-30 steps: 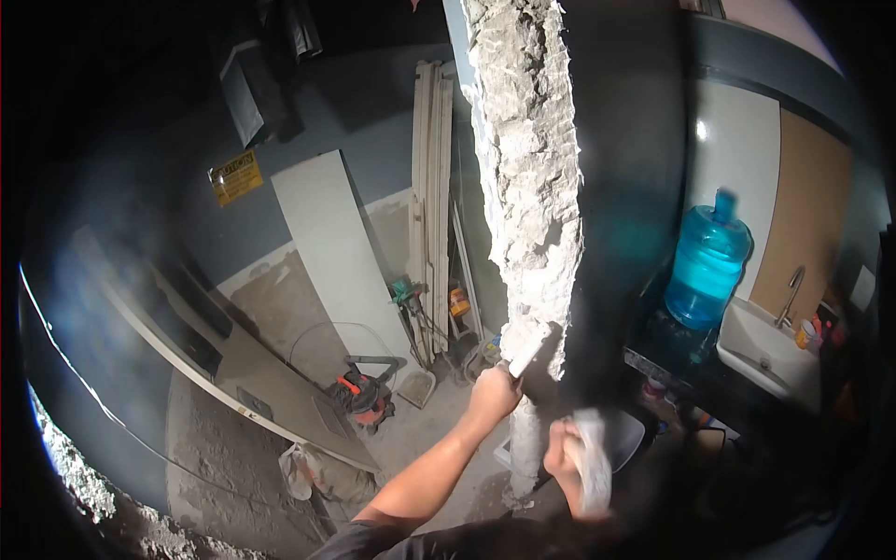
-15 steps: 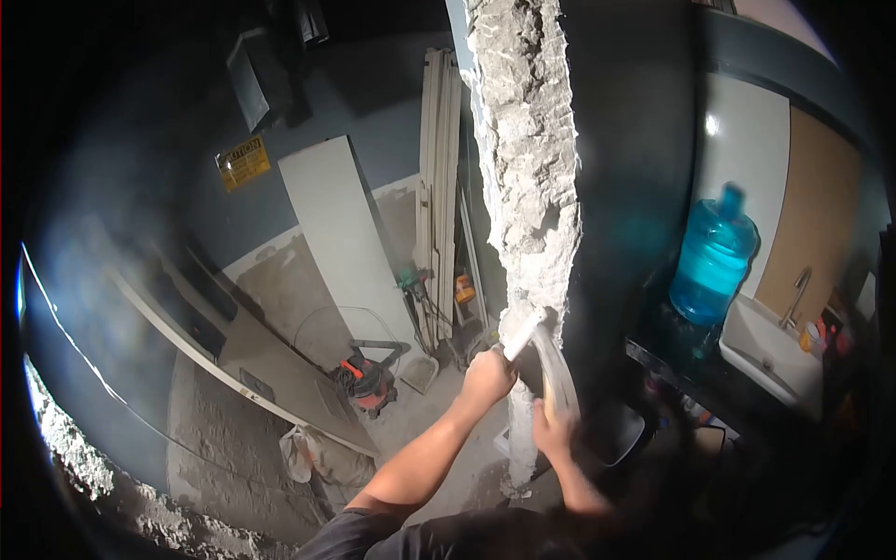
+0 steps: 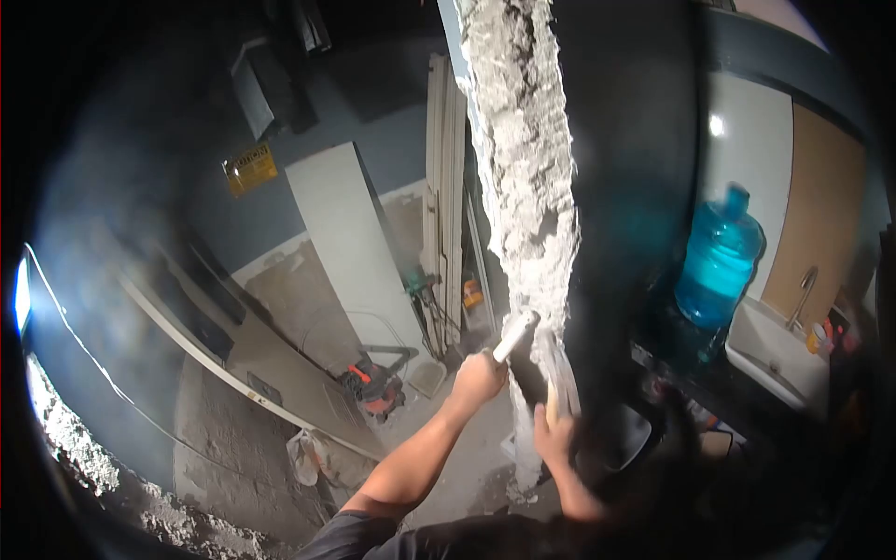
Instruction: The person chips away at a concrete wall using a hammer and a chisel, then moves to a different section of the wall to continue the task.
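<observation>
dusty floor (image 3: 469, 459) below; pale bar (image 3: 518, 334) held at broken wall edge (image 3: 525, 177) by left hand (image 3: 480, 377), blurred tool (image 3: 557, 375) by right hand (image 3: 553, 435), fingers wrapped round both; likely stiff, weighty, best gripped low.

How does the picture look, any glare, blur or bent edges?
Head view: bowed lines and rounded black corners, likely wide-angle distortion; head view: the rough wall edge is brightly lit, while haze and glare wash the left; head view: the pale tool in the right hand looks smeared.
</observation>
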Demonstrator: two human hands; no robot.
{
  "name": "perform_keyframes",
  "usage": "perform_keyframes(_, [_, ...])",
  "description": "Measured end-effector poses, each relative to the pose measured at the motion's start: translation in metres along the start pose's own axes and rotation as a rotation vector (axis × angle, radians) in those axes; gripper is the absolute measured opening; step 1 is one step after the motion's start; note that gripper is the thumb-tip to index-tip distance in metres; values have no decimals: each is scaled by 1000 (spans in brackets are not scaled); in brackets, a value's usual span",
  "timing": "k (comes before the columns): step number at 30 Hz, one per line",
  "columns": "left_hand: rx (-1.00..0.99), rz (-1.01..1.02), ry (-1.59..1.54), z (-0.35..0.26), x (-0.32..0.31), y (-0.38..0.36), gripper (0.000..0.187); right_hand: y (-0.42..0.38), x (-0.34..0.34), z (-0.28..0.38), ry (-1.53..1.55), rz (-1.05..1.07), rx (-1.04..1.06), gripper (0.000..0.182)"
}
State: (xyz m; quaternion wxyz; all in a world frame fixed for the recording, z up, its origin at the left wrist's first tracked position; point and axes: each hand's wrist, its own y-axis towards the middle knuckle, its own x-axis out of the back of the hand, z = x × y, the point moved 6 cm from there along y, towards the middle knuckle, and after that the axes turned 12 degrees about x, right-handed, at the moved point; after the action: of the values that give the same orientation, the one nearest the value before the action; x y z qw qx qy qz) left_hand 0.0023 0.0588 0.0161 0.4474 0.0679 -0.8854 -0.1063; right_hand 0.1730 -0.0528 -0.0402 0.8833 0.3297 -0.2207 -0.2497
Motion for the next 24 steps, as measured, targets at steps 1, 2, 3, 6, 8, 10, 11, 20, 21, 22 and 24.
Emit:
perform_keyframes(1, [-5, -10, 0, -1, 5, 3, 31, -10, 13, 19, -12, -211, 350, 36])
perform_keyframes(2, [-22, -16, -16, -4, 8, -1, 31, -38, -4, -24, -139, -7, 271, 33])
perform_keyframes(3, [-34, -20, -32, -5, 11, -6, 30, -50, -2, -36, -82, 6, 181, 32])
perform_keyframes(6, [-251, 33, -61, 2, 7, -35, 26, -86, 14, -64, -42, 6, 74, 30])
perform_keyframes(8, [-308, 39, -78, 27, -3, -62, 26, -108, 27, -84, -47, 2, 56, 29])
perform_keyframes(10, [-206, 18, -116, 81, -20, -86, 26, -129, 39, -108, -77, 15, 34, 29])
perform_keyframes(11, [-86, 18, -109, 115, -28, -102, 27, -139, 47, -119, -117, 24, 38, 28])
perform_keyframes(20, [709, 746, 110, 392, -64, -500, 35, -227, 109, -250, -228, 299, -215, 33])
perform_keyframes(21, [1000, 687, -108, 382, -61, -524, 35, -248, 114, -270, -276, 355, -177, 31])
perform_keyframes(22, [1163, 637, -243, 369, -57, -542, 35, -266, 122, -279, -296, 364, 7, 30])
perform_keyframes(24, [1281, 573, -353, 341, -62, -558, 35, -316, 129, -307, -533, 793, 486, 21])
